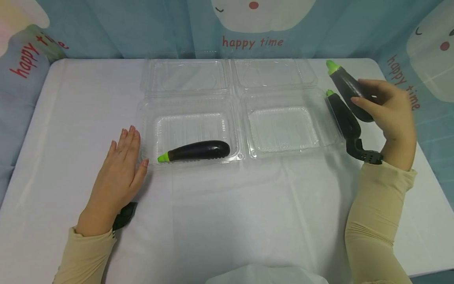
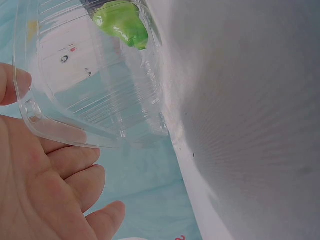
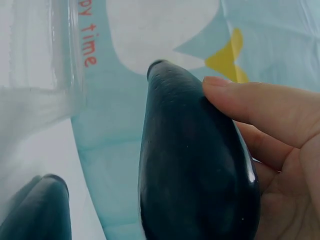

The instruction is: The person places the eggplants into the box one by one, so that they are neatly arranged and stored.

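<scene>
My right hand (image 1: 391, 106) holds a dark eggplant (image 1: 349, 85) with a green stem between thumb and fingers, raised at the table's right side. Below it a second eggplant (image 1: 342, 114) lies beside the right clear container; the black wrist camera adjoins its lower end. A third eggplant (image 1: 200, 150) lies along the near side of the left clear plastic container (image 1: 239, 134), its green stem (image 2: 120, 22) showing in the left wrist view. My left hand (image 1: 118, 171) lies with fingers extended by that container's left edge; whether it touches the plastic I cannot tell.
The right clear container (image 1: 283, 148) stands beside the left one; both have lids folded open toward the back. White cloth (image 1: 227, 213) covers the table. A blue printed curtain (image 1: 159, 27) hangs behind and along both sides.
</scene>
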`<control>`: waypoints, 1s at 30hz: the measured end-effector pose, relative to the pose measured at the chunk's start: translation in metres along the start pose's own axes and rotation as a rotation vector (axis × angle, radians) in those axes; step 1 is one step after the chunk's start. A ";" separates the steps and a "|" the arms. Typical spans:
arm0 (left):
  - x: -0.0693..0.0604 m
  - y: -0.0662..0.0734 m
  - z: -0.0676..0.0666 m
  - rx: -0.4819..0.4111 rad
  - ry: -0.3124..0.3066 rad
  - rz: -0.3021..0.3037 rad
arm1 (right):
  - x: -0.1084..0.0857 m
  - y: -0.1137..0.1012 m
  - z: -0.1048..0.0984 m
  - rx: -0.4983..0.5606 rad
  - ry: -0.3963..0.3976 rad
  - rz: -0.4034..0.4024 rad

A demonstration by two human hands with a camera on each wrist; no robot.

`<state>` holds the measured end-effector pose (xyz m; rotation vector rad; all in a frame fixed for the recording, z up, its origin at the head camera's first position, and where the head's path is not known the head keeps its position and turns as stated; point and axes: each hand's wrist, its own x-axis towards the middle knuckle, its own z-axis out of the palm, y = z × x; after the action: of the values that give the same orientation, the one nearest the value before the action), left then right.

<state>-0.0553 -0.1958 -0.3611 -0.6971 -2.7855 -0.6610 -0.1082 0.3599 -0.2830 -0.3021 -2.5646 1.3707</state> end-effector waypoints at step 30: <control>-0.001 0.001 0.000 0.002 0.009 0.004 | -0.011 -0.028 0.021 -0.021 -0.127 -0.167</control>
<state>-0.0540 -0.1958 -0.3612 -0.6981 -2.7755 -0.6594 -0.1057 0.3253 -0.2720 -0.0034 -2.6377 1.3427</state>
